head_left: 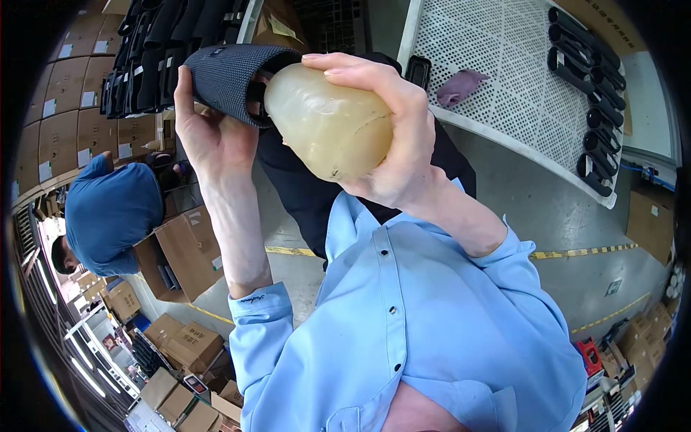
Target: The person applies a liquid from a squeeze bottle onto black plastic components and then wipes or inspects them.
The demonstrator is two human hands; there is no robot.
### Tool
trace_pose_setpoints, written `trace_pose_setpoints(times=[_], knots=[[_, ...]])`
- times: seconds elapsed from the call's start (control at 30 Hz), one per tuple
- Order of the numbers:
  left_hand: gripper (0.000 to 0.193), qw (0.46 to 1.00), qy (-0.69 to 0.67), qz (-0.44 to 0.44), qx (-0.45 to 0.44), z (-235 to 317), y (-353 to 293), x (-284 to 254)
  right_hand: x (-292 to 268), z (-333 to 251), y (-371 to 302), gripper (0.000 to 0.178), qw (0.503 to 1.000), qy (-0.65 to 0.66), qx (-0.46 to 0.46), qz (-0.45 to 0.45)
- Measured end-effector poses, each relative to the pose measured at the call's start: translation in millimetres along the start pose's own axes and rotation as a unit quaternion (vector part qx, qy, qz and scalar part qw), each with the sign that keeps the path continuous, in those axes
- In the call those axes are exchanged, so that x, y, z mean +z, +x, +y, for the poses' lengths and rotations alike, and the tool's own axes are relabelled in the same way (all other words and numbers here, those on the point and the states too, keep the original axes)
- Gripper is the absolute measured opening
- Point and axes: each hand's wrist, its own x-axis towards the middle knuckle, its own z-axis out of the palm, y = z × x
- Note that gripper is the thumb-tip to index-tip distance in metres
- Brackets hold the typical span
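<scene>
A black tube [234,81] with a woven-looking surface was held up in front of the body by the left hand [219,144], its mouth turned to the right. The left forearm was raised almost upright below the tube, the wrist was turned so that the palm side was shown, and the thumb was stretched upward along the tube's left end. The other left fingers were mostly hidden behind the tube.

Just right of the tube, a pale yellow lump [327,122] was gripped by the right hand [392,108]. The right forearm was slanted up and leftward, and the hand was wrapped around the lump's right side, with fingertips laid over its upper edge near the tube's mouth. The lump's left end was set at that mouth; how far it was inserted cannot be told. The hands were kept apart from each other, each clamped on its own thing.

Well to the right of the tube, a purple cloth [461,88] and a line of black handles [594,101] were laid on a white table [504,79] with holes. Below and left of the tube, a co-worker [115,216] was bent beside a cardboard box [194,248].
</scene>
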Motion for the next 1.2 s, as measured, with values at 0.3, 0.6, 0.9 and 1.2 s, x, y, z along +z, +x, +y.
trace_pose_setpoints(times=[0.3, 0.6, 0.9, 1.2], knots=[[0.062, 1.000, 0.023, -0.017, -0.008, 0, 10, -14, 5, -1, -2, 0.067, 0.999, 0.004, 0.023, 0.024], [0.062, 1.000, 0.021, -0.006, 0.005, -3, 11, -7, 5, -2, -3, 0.070, 1.000, -0.001, 0.022, 0.021], [0.062, 1.000, -0.007, 0.018, 0.012, 0, 13, -2, -12, -17, -5, 0.072, 0.998, 0.013, 0.063, 0.019], [0.067, 1.000, -0.014, 0.016, -0.018, 18, 44, -40, -110, -33, -13, 0.054, 0.772, 0.354, 0.480, 0.220]])
